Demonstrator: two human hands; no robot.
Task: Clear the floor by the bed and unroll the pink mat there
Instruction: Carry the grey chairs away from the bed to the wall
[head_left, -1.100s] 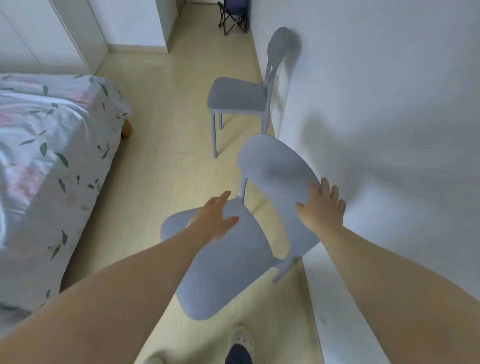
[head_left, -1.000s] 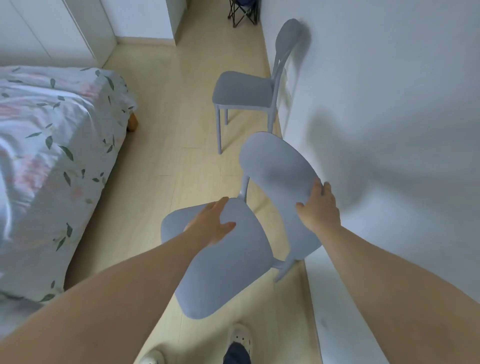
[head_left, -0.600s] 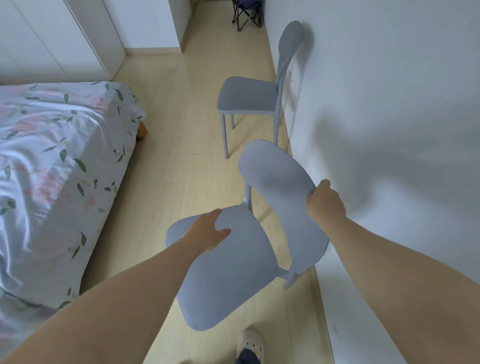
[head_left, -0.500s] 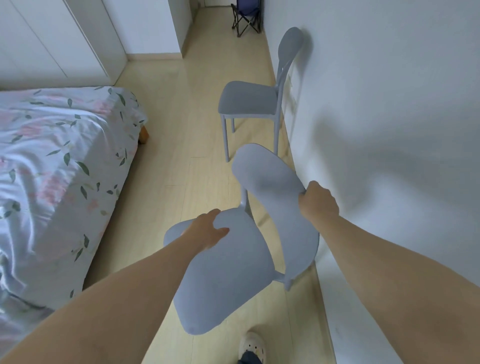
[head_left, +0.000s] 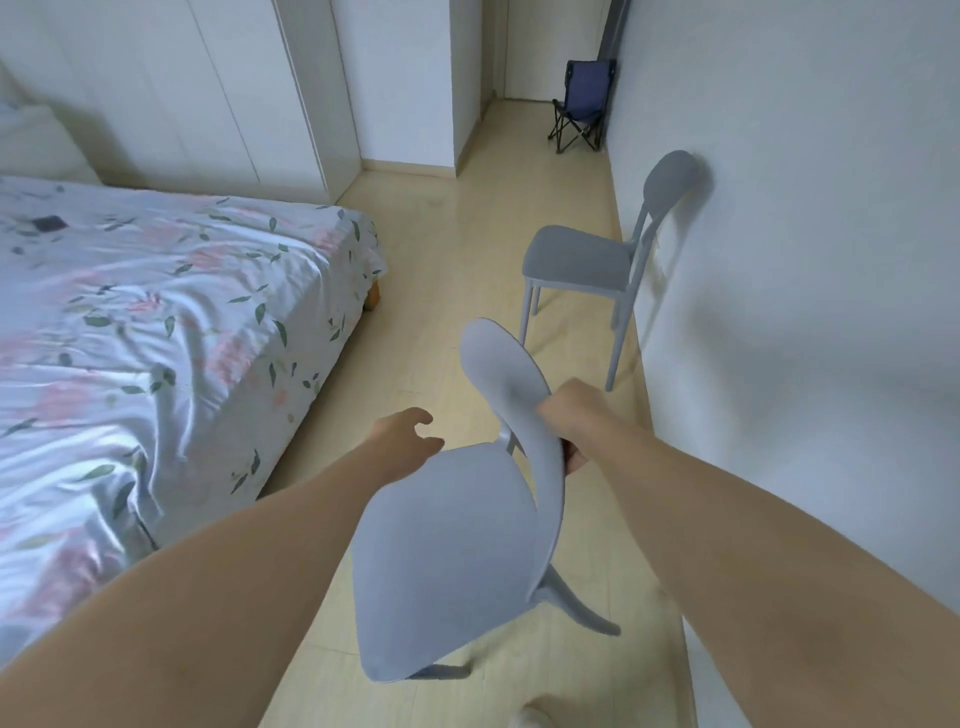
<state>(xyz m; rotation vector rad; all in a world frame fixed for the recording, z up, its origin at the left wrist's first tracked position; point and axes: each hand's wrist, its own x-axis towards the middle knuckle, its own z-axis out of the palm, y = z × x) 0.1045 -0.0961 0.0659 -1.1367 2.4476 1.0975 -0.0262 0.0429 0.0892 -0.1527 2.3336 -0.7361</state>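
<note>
I hold a grey plastic chair (head_left: 452, 551) off the floor, tilted, between the bed and the right wall. My right hand (head_left: 569, 415) is closed around the right edge of its oval backrest. My left hand (head_left: 402, 434) hovers at the seat's far left edge with its fingers spread, not clearly touching it. A second grey chair (head_left: 587, 265) stands upright on the floor further ahead, its back against the right wall. The pink mat is not in view.
The bed (head_left: 156, 332) with floral sheets fills the left side; a small dark object lies on it. White wardrobes line the far wall. A folding camp chair (head_left: 579, 106) stands in the hallway. The pale wood floor (head_left: 441, 291) runs between bed and wall.
The chair has risen and turned with its seat toward me. My left hand has come off the seat and opened. The view has lifted toward the hallway.
</note>
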